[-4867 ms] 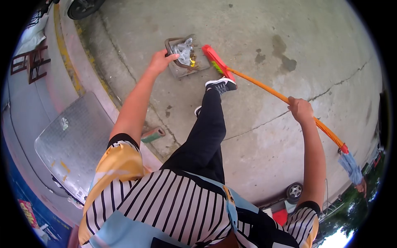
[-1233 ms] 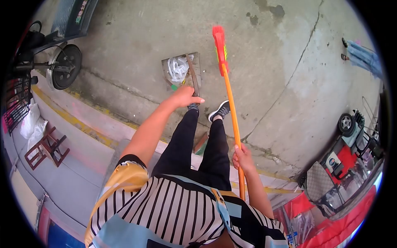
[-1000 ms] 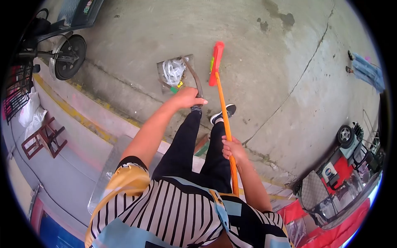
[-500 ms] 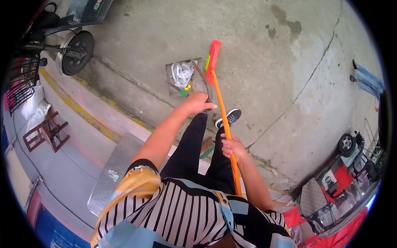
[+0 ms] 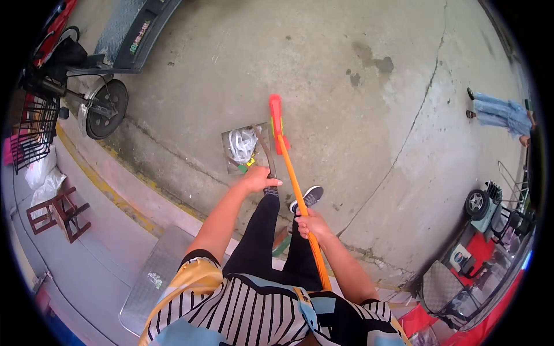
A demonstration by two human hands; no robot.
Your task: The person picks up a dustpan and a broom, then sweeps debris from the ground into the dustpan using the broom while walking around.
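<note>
My left hand [image 5: 258,179] is closed on the curved handle of a metal dustpan [image 5: 229,138]. A crumpled clear plastic bag [image 5: 242,144] lies in the pan, with a small yellow scrap near it. A piece of green [image 5: 242,168] shows just beyond my fingers. My right hand [image 5: 312,224] wraps around the orange handle of a broom [image 5: 295,179]. Its red head [image 5: 276,118] rests on the concrete just right of the dustpan. My shoe [image 5: 309,198] stands beside the broom handle.
A vehicle wheel [image 5: 108,109] and wire basket [image 5: 36,135] are at left. Below them are white bags [image 5: 46,184] and a wooden stool [image 5: 59,214]. A metal surface [image 5: 153,277] lies beside me. At right are a person's legs [image 5: 496,109] and a loaded wheeled vehicle [image 5: 476,205].
The view has tilted, so the floor and objects sit lower and further left. Both hands keep their grips; the broom head has stayed beside the dustpan. More of the person at right shows.
</note>
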